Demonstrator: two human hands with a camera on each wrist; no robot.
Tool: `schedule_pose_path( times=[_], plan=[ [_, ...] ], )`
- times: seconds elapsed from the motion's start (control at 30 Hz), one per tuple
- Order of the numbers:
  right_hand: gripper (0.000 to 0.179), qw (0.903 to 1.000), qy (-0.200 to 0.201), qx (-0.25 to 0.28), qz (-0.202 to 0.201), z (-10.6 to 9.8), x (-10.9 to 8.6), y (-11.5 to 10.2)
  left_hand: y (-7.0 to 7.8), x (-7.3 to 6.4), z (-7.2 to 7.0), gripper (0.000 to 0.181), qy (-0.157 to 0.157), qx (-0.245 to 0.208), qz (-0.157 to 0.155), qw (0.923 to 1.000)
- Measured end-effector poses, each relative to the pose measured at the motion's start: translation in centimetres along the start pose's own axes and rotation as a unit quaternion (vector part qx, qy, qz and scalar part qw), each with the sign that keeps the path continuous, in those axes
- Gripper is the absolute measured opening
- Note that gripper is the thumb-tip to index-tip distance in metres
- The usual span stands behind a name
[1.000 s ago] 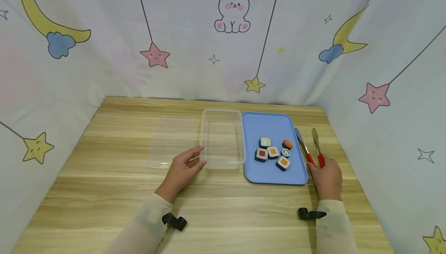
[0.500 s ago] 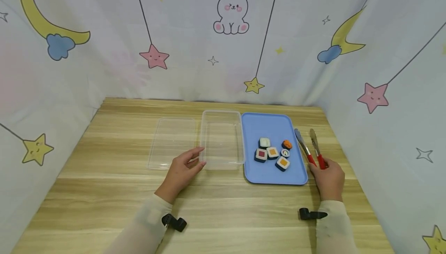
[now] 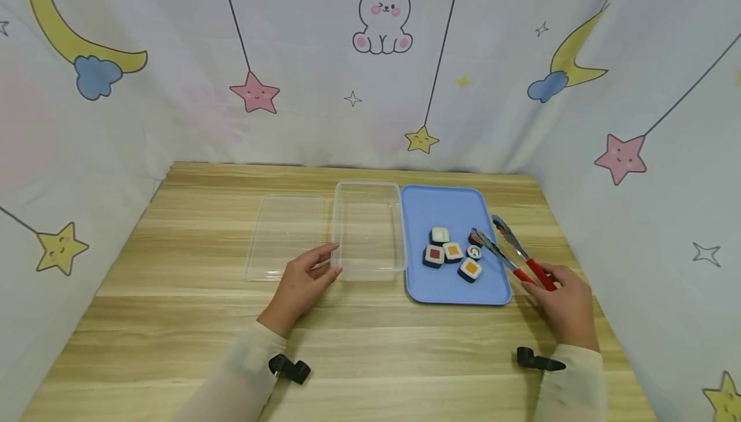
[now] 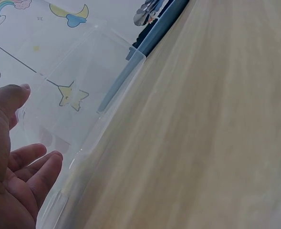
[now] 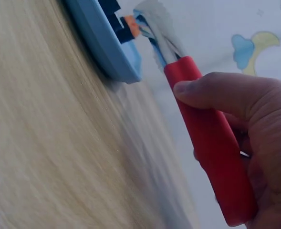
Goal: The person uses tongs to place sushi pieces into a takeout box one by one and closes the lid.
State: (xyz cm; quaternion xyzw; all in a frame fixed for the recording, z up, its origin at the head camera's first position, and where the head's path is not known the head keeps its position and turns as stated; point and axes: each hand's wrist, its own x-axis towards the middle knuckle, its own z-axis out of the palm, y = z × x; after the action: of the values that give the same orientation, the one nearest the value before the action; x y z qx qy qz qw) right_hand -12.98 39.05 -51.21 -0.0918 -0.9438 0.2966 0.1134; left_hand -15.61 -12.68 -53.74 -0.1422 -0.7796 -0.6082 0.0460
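My right hand [image 3: 570, 306] grips tongs [image 3: 541, 275] by their red handles, thumb on one handle in the right wrist view. The tongs' arms stand apart; one tip overlaps an orange-topped sushi piece [image 3: 474, 238] at the tray's right side, the other is beyond the tray edge. Several other sushi pieces lie on the blue tray [image 3: 446, 206], among them a white-topped one [image 3: 439, 235], a red-centred one [image 3: 433, 255] and a small round roll [image 3: 474, 252]. My left hand [image 3: 303, 287] rests with loosely bent fingers at the near left side of a clear plastic box [image 3: 367, 183].
A clear flat lid [image 3: 289, 235] lies left of the box on the wooden table [image 3: 191, 345]. The box stands right against the tray. Printed cloth [image 3: 324, 36] hangs behind and along both sides.
My right hand has drawn back and right, and the tongs have swung left from beside the tray, one tip now over the orange-topped sushi piece. My left hand has stayed put.
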Motion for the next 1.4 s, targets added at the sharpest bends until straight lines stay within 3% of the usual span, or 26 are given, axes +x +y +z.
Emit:
schedule_pose_path(
  times=[0.37,1.03,1.4],
  plan=[
    [0.047,0.9991,0.001,-0.011,-0.041,-0.1,0.0,-0.9,0.1,0.0,-0.1,0.046,0.000,0.000,-0.004,1.0000],
    [0.039,0.9995,0.002,-0.006,-0.032,-0.1,-0.2,-1.2,0.1,0.0,-0.1,0.046,-0.004,-0.006,-0.012,0.9999],
    [0.038,0.9992,0.023,-0.004,-0.032,0.1,-0.1,-1.1,0.2,0.0,0.0,0.046,-0.003,-0.003,-0.007,1.0000]
  ],
)
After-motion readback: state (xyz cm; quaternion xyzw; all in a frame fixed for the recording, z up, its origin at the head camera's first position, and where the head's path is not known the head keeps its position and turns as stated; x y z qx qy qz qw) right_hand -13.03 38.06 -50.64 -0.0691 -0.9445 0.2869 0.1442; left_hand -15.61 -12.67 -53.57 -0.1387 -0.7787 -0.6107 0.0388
